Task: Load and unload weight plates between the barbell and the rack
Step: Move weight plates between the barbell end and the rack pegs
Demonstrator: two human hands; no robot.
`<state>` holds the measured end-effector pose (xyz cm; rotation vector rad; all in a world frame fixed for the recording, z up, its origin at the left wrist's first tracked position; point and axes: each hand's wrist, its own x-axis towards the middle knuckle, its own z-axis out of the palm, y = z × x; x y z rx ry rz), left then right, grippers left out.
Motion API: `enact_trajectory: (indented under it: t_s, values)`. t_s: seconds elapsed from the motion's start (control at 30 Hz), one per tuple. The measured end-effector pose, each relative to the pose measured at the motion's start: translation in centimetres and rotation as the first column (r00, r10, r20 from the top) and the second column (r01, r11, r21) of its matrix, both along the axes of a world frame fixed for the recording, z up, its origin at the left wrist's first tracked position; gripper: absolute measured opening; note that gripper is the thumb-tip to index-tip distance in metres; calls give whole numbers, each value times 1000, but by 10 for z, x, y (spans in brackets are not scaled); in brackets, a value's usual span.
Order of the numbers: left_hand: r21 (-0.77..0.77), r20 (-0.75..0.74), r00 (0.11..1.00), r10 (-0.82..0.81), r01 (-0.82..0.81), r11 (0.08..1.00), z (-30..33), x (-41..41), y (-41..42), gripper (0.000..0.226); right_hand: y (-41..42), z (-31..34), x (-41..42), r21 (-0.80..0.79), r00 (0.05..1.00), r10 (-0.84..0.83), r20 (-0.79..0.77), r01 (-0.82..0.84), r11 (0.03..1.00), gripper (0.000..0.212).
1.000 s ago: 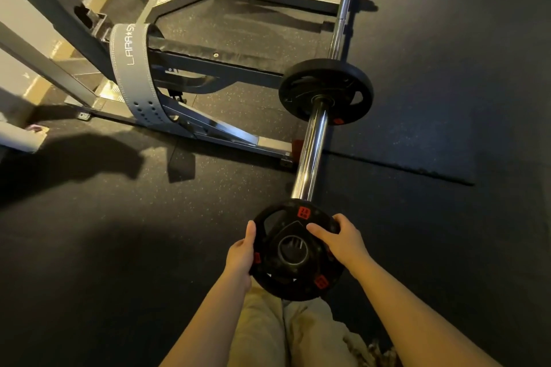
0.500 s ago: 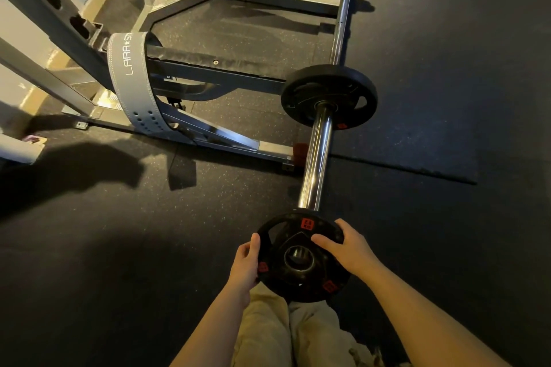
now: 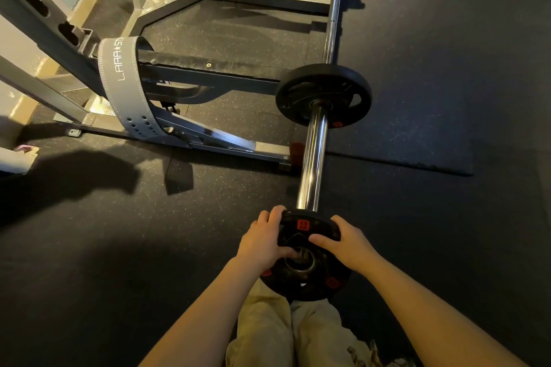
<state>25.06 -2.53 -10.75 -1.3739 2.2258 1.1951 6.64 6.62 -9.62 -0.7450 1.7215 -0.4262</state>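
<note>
A small black weight plate (image 3: 310,280) with red labels sits at the near end of the chrome barbell sleeve (image 3: 311,158), the sleeve's tip showing in its centre hole. My left hand (image 3: 264,240) grips the plate's upper left rim, thumb on the face near the hole. My right hand (image 3: 347,243) grips the upper right rim, thumb lying across the face. A larger black plate (image 3: 323,92) sits farther along the sleeve against the collar. The thin bar shaft (image 3: 335,9) runs on toward the top of the view.
The grey steel rack (image 3: 208,80) stands to the left on the black rubber floor, its base foot (image 3: 268,152) reaching close to the sleeve. A grey lifting belt (image 3: 125,86) hangs around a rack arm. My legs in beige trousers (image 3: 286,334) are below the plate.
Both hands shifted from the plate's sides up onto its upper rim and face. The plate now sits on the sleeve's tip.
</note>
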Motion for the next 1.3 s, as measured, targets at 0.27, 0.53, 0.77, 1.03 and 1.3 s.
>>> enact_trajectory:
  t_s: [0.27, 0.53, 0.77, 1.03, 1.3]
  values:
    - [31, 5, 993, -122, 122, 992, 7, 6, -10, 79, -7, -3, -9, 19, 997, 49, 57, -51, 999, 26]
    - [-36, -31, 991, -128, 127, 991, 5, 15, -3, 78, -5, -2, -15, 58, 980, 148, 134, -157, 986, 44]
    - [-77, -37, 991, -127, 124, 989, 4, 20, 3, 74, -1, -1, -8, 14, 983, 184, 20, -185, 983, 43]
    - [-221, -106, 987, -118, 93, 971, -8, 37, 27, 66, 17, 2, 8, -67, 943, 262, -208, -281, 958, 35]
    - [-220, -122, 968, -221, 190, 957, -6, 47, 22, 70, 25, 6, 19, -104, 926, 238, -294, -278, 955, 30]
